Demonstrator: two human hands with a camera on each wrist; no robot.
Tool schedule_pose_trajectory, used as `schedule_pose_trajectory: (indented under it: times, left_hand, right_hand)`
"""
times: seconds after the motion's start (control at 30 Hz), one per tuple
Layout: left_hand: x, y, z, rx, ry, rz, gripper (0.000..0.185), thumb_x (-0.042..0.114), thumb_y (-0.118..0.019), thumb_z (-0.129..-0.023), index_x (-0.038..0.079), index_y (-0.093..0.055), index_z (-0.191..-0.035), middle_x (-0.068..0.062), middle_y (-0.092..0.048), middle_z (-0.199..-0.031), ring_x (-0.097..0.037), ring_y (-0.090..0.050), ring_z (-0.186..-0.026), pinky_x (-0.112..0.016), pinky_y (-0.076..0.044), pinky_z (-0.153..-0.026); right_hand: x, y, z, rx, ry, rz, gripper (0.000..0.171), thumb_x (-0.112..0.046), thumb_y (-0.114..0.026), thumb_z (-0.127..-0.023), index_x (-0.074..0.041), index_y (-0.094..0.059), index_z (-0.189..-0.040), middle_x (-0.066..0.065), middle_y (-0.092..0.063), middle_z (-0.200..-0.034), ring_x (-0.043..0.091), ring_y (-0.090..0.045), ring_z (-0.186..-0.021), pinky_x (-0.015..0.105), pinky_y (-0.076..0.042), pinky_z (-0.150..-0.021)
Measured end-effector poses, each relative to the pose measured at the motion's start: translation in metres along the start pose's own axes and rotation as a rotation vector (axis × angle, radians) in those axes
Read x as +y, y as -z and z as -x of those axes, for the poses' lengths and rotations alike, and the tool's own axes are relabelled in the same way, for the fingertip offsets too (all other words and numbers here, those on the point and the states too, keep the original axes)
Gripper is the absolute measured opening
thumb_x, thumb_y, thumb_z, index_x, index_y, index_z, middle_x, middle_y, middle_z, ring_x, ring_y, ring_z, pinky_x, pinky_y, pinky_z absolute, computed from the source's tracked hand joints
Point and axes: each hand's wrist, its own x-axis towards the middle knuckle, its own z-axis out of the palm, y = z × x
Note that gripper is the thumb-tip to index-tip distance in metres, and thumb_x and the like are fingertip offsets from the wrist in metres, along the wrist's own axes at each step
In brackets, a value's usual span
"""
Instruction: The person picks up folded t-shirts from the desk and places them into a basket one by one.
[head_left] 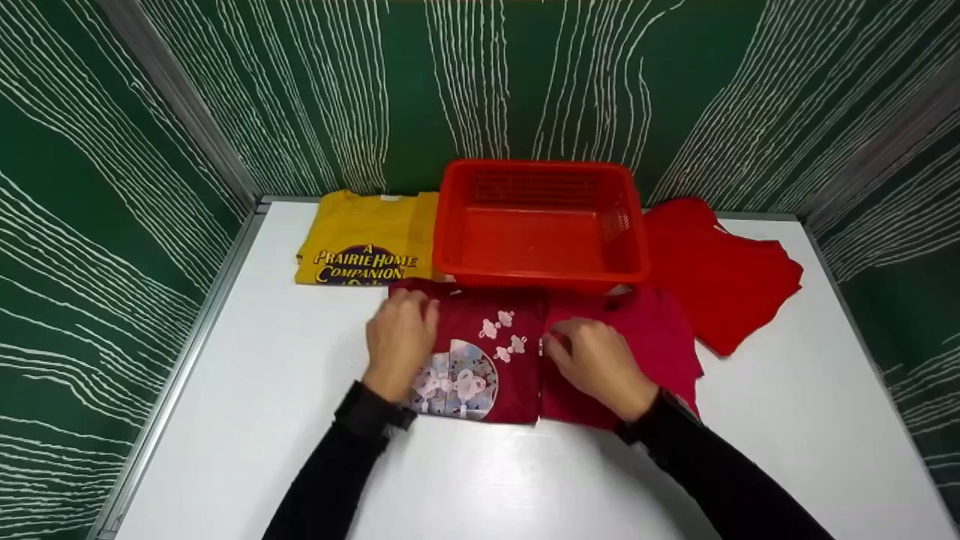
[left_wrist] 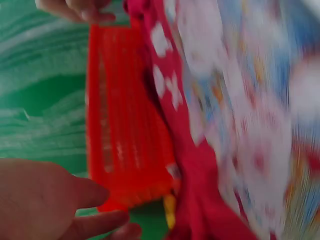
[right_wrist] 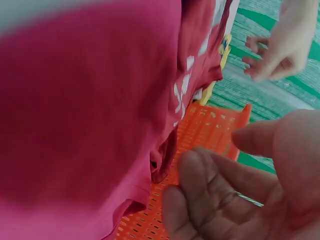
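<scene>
Both hands rest on the folded maroon shirt [head_left: 487, 360]: left hand [head_left: 400, 341] flat, right hand [head_left: 596, 364] pinching its edge. Soft, light cloth, probably; best gripped at folded edges.

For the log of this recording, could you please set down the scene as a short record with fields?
Surface: white table
Left hand: lies on the left part of the dark red printed shirt, fingers loosely bent
Right hand: at the right edge of that shirt; the grip itself is not plain
Under the right hand: pink-red garment
Behind the shirts: red basket, nothing in it
Left of the basket: folded yellow shirt
Right of the basket: red garment, lying flat
</scene>
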Motion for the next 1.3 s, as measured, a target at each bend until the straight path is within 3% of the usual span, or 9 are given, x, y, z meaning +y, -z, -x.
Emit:
schedule_pose_trajectory:
  times: [0.13, 0.2, 0.4, 0.57, 0.77, 1.07, 1.17, 1.3]
  left_hand:
    - [-0.026, -0.005, -0.025, -0.053, 0.121, -0.051, 0.032, 0.031, -0.073, -0.106, 0.000, -0.080, -0.114, -0.020, -0.074, -0.109, -0.045, -0.075, -0.096, -0.061, -0.062, -0.079]
    - [-0.036, -0.010, -0.032, -0.083, 0.162, -0.062, 0.035, 0.032, -0.072, -0.106, -0.002, -0.079, -0.115, -0.023, -0.073, -0.111, -0.048, -0.075, -0.099, -0.063, -0.062, -0.082]
    - [-0.051, -0.023, -0.038, -0.143, 0.235, -0.059, 0.048, 0.040, -0.072, -0.106, -0.007, -0.076, -0.115, -0.026, -0.071, -0.116, -0.051, -0.075, -0.102, -0.064, -0.061, -0.086]
    - [-0.059, -0.025, -0.039, -0.156, 0.283, -0.056, 0.051, 0.043, -0.077, -0.103, -0.008, -0.077, -0.108, -0.025, -0.072, -0.112, -0.051, -0.075, -0.101, -0.063, -0.061, -0.084]
    - [-0.061, -0.023, -0.047, -0.192, 0.267, -0.012, 0.050, 0.043, -0.080, -0.101, -0.006, -0.075, -0.108, -0.026, -0.073, -0.112, -0.049, -0.073, -0.106, -0.061, -0.061, -0.090]
    - [-0.055, -0.026, -0.054, -0.288, 0.218, -0.018, 0.041, 0.033, -0.072, -0.106, -0.004, -0.076, -0.124, -0.027, -0.072, -0.126, -0.048, -0.070, -0.122, -0.060, -0.060, -0.100]
    - [-0.056, -0.027, -0.056, -0.321, 0.209, -0.004, 0.041, 0.031, -0.069, -0.108, -0.004, -0.075, -0.127, -0.027, -0.070, -0.131, -0.047, -0.067, -0.128, -0.059, -0.058, -0.104]
    - [-0.062, -0.025, -0.055, -0.309, 0.193, 0.092, 0.039, 0.029, -0.067, -0.107, -0.004, -0.074, -0.127, -0.027, -0.072, -0.130, -0.045, -0.069, -0.125, -0.058, -0.057, -0.105]
  right_hand:
    - [0.006, -0.007, -0.035, -0.089, -0.058, 0.012, 0.032, -0.024, -0.072, -0.106, 0.002, -0.080, -0.123, 0.023, -0.081, -0.115, 0.044, -0.079, -0.104, 0.059, -0.064, -0.091]
    - [0.009, -0.011, -0.049, -0.124, -0.094, 0.042, 0.034, -0.027, -0.069, -0.108, 0.002, -0.078, -0.123, 0.026, -0.080, -0.116, 0.047, -0.078, -0.107, 0.062, -0.063, -0.092]
    - [0.015, -0.023, -0.066, -0.110, -0.180, 0.134, 0.032, -0.029, -0.070, -0.108, -0.004, -0.075, -0.089, 0.024, -0.077, -0.090, 0.047, -0.077, -0.089, 0.062, -0.062, -0.077]
    - [0.013, -0.033, -0.068, -0.062, -0.221, 0.209, 0.041, -0.034, -0.073, -0.106, 0.002, -0.078, -0.088, 0.028, -0.078, -0.091, 0.050, -0.077, -0.086, 0.063, -0.063, -0.074]
    - [0.007, -0.042, -0.076, -0.132, -0.284, 0.245, 0.054, -0.046, -0.073, -0.105, 0.007, -0.080, -0.097, 0.031, -0.079, -0.099, 0.051, -0.078, -0.093, 0.062, -0.064, -0.080]
    - [-0.002, -0.050, -0.086, -0.195, -0.334, 0.190, 0.048, -0.041, -0.071, -0.106, 0.007, -0.080, -0.108, 0.030, -0.079, -0.110, 0.049, -0.078, -0.102, 0.061, -0.063, -0.088]
    - [-0.002, -0.052, -0.086, -0.180, -0.320, 0.184, 0.045, -0.038, -0.073, -0.105, 0.006, -0.080, -0.107, 0.030, -0.079, -0.108, 0.049, -0.078, -0.100, 0.061, -0.064, -0.086]
    - [-0.002, -0.054, -0.080, -0.089, -0.258, 0.159, 0.037, -0.035, -0.075, -0.102, 0.002, -0.079, -0.100, 0.028, -0.079, -0.099, 0.049, -0.078, -0.094, 0.062, -0.063, -0.081]
